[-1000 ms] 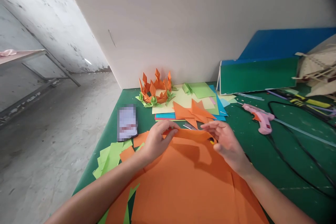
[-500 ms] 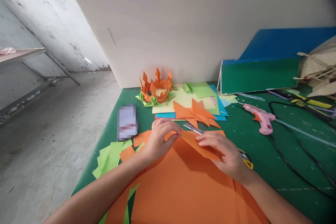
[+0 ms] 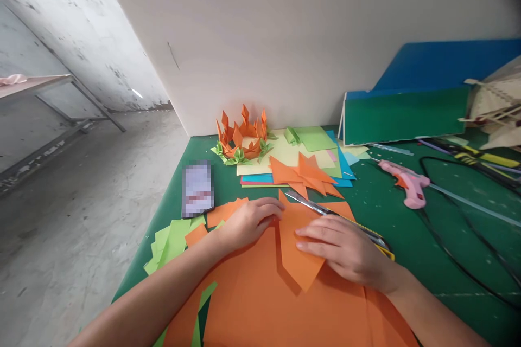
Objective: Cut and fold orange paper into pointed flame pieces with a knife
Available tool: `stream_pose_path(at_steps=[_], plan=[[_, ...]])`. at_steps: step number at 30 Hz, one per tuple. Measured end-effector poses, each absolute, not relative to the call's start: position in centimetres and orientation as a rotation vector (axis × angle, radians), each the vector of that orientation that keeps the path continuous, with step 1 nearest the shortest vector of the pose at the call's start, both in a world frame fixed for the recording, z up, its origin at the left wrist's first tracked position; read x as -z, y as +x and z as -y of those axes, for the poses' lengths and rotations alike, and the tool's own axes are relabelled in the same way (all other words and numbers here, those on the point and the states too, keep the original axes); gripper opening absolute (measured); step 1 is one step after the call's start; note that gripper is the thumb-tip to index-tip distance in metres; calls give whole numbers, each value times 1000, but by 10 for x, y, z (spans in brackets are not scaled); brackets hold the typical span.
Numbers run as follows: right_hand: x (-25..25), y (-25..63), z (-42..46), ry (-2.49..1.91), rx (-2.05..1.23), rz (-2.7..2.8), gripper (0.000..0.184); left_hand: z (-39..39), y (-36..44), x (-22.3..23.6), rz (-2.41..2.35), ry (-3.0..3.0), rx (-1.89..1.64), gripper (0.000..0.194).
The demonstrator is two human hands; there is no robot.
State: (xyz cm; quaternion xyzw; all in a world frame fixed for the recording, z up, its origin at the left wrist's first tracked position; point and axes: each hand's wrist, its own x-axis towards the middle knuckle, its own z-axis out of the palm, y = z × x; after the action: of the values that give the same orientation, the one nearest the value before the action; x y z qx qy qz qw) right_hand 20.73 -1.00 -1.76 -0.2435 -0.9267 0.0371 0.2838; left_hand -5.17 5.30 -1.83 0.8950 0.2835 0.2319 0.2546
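A folded piece of orange paper [image 3: 300, 260], pointed at its top and bottom, is tilted just above a large orange sheet [image 3: 260, 293] and casts a shadow on it. My left hand [image 3: 250, 223] is closed, its fingertips at the piece's upper left edge. My right hand [image 3: 350, 252] has its fingers across the front of the piece and grips its right side; its thumb is hidden. A utility knife [image 3: 307, 203] with its blade out lies behind my right hand, which partly covers it.
Behind stand an orange paper crown [image 3: 244, 143] with green leaves and several folded orange pieces [image 3: 303, 173] on coloured paper. A phone [image 3: 197, 190] and green paper strips [image 3: 173, 241] lie left. At right is a pink glue gun [image 3: 409, 184] with a black cord [image 3: 451, 257].
The folded orange paper has turned from edge-on to face me, its lower point now toward me. My right hand has shifted slightly down, showing more of the utility knife.
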Motion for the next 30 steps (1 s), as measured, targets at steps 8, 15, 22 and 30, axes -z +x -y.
stream_pose_path(at_steps=[8, 15, 22, 30], plan=[[27, 195, 15, -636, -242, 2587, 31, -50, -51, 18, -800, 2486, -541, 26], [25, 204, 8, -782, -429, 2532, 28, -50, -51, 14, -771, 2531, -435, 24], [24, 215, 3, -831, -437, 2511, 29, -49, -51, 8, -809, 2605, -375, 24], [25, 203, 6, -946, -602, 2318, 18, -54, -54, 5, -632, 2554, -313, 27]])
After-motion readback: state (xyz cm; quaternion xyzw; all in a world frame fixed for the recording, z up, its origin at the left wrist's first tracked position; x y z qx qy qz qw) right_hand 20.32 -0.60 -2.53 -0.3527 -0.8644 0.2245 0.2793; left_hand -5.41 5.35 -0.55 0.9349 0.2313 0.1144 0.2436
